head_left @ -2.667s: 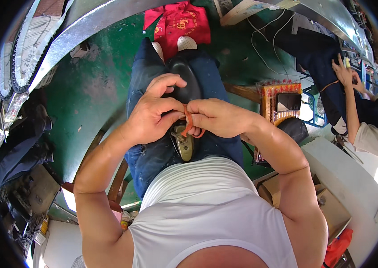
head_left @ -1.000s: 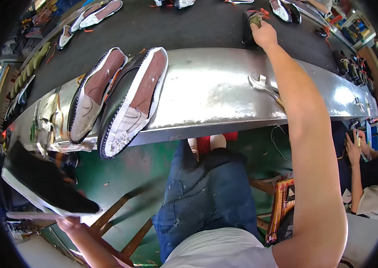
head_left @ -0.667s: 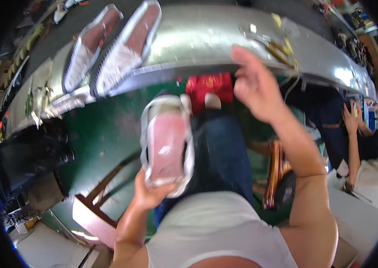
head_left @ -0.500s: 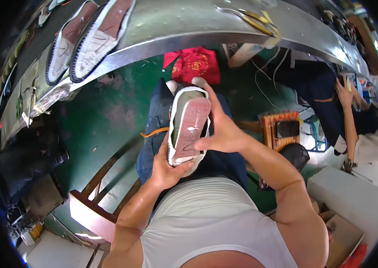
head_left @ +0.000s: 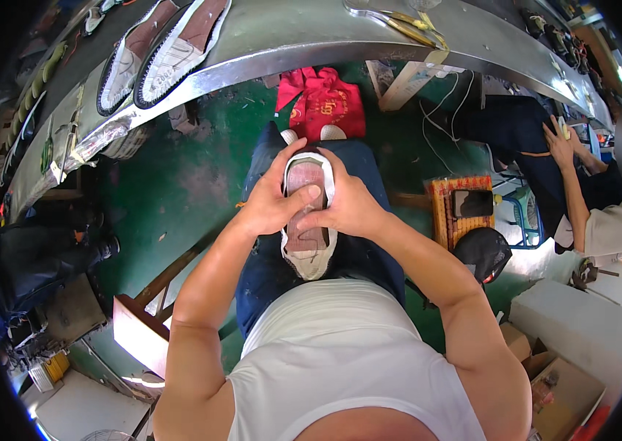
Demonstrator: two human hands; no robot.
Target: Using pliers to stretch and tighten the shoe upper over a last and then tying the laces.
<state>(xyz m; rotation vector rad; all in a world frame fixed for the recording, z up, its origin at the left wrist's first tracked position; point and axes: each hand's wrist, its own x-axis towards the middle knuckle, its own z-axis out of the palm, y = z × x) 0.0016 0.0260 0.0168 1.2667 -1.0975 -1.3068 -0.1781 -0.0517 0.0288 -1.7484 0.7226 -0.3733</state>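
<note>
An unsoled shoe rests on my lap with its underside up, showing a reddish-brown insole board framed by a white edge. My left hand wraps its left side at the far end, thumb laid on the board. From the opposite side my right hand grips the shoe, its thumb also on the board. The two thumbs lie close together. My fingers hide the sides of the shoe's far half.
A metal-edged bench curves ahead, carrying two similar unsoled shoes and pincers. A red bag lies on the green floor beneath. To the right are a woven stool with a phone, a black cap and a seated person.
My left hand has moved from the near end of the shoe up its left side. The shoe now sits straighter, and both thumbs have come onto the insole board.
</note>
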